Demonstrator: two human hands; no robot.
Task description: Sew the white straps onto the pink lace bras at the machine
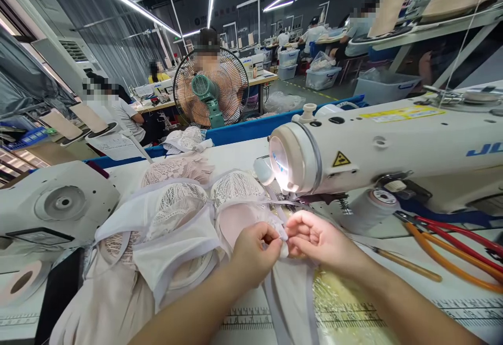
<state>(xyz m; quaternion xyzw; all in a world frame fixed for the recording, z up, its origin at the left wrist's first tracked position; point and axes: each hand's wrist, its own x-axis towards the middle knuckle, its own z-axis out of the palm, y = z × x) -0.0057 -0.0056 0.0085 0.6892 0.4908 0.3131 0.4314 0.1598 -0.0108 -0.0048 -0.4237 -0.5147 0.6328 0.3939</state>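
Observation:
A white lace bra [239,190] with a pale pink cup lining lies spread in front of the sewing machine's needle area. My left hand [257,253] pinches a small gathered piece of its white edge between thumb and fingertips. Close against the same piece, my right hand [320,237] has curled fingers, its thumb and fingertips at the fabric; the exact hold is partly hidden. The lit head of the white sewing machine [334,151] stands just above and behind my right hand. More white lace bras [176,203] lie heaped to the left.
Right of my hands lie a wooden-handled tool [412,265], orange-handled scissors [444,256], a red-handled tool [463,232] and a thread cone [373,209]. A printed ruler [247,319] runs along the front edge. Beyond are a large fan [231,91] and several seated people.

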